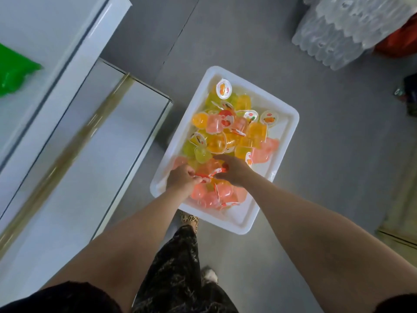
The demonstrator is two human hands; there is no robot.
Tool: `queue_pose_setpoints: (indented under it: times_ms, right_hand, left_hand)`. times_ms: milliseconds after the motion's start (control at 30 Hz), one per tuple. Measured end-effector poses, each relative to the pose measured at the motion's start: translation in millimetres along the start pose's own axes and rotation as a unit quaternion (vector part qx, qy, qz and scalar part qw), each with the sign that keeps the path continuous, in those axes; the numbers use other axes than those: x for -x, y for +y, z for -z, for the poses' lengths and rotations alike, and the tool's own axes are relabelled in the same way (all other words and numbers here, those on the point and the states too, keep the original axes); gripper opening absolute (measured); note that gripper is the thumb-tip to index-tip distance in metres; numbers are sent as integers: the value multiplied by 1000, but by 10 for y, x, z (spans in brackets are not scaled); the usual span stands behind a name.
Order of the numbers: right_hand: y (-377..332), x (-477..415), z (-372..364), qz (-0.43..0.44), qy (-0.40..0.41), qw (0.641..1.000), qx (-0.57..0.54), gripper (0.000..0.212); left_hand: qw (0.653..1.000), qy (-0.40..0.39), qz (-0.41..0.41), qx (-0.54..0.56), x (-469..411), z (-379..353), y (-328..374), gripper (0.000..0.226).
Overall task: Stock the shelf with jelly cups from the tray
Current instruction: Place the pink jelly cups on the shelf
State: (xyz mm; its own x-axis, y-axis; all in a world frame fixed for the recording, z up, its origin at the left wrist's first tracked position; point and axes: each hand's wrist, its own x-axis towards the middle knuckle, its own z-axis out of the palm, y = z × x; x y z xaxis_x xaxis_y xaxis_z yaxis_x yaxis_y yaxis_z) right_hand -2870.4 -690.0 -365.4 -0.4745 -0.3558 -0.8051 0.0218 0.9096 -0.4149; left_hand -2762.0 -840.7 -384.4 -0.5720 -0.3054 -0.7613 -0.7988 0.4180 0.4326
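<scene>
From the head camera we look straight down at a white tray (284, 120) that sits on the grey floor (327, 177), just beside the low end of a white shelf (90, 159) on the left. The tray holds a loose heap of jelly cups (228, 136) in yellow, orange, green and pink. Some lie on their sides, and a few show their printed fruit lids. Most of them crowd the middle and the near end, while the far right corner of the tray is bare.

Both bare arms reach down into the near end of the tray. The left hand (182, 177) has its fingers (195, 179) curled inward, pinching the red-and-white lid edge of a pink jelly cup (208, 171). The right hand (235, 170) meets it from the other side, with the thumb above and the fingers below, curved round the same cup. The blur keeps us from telling how firmly either hand holds it. The cup sits between the two hands, just above the other pink cups at the near end.

On the upper level of the shelf lies a green packet (13, 73). A stack of clear plastic containers (338, 35) stands on the floor at the upper right, well apart from the tray. Below the arms we see dark patterned clothing and a leopard-print shoe (190, 219) just beside the tray's near edge.
</scene>
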Motion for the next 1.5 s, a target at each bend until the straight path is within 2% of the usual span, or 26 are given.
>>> queue_pose_setpoints:
  times_ms: [133,333,467,633,733,833,900,933,1033,1100,1167,1233,1267,1300,1367,1433,1500]
  right_hand:
    - [-15,-80,-25,14,16,1000,8,61]
    - [-25,-82,-12,14,37,999,13,52]
    - [32,7,6,-11,24,1000,-16,57]
    - [138,233,27,-40,35,988,-147,82]
    - [236,388,25,-54,46,976,-206,68]
    - [341,678,32,-39,40,956,-288,48]
    - [384,940,50,-22,36,944,-327,48]
    - [401,1077,54,-11,39,938,-345,56]
    - [421,1548,69,35,41,908,-415,82]
    - [423,1896,64,78,32,904,-420,90]
    - [393,2304,38,113,30,906,-408,85]
    - [337,2714,-9,146,32,911,-383,79]
    - [297,2915,-36,161,38,914,-371,78]
    - [246,3108,-67,177,47,915,-360,76]
    - [75,3498,-129,216,66,907,-356,58]
    - [-139,3860,-190,256,75,895,-359,45]
    - [-427,4205,-265,296,68,892,-336,46]
  left_hand:
    - [1000,25,-10,1,-55,-36,-18,15]
    - [997,39,-59,-4,-51,-48,-51,28]
    - [993,47,-106,-11,26,-13,-120,26]
    - [989,63,-137,1,148,21,-87,19]
    - [993,55,-90,44,327,10,-39,10]
    - [987,34,-18,156,540,-49,-44,16]
    - [957,6,3,289,741,-97,-35,16]
    - [939,-7,5,344,875,-115,-19,16]
    - [892,-31,-21,451,1381,-169,63,16]
    - [862,-33,-42,504,1759,-190,113,24]
    - [842,-31,-69,534,2155,-166,128,39]
    - [844,-22,-121,523,2477,-152,108,61]
    - [838,-20,-148,525,2653,-137,97,60]
    - [822,-18,-170,543,2903,-103,107,48]
    - [779,-5,-215,590,3391,-32,102,28]
    - [736,9,-258,626,3865,70,75,31]
    - [707,32,-285,646,4346,264,-11,33]
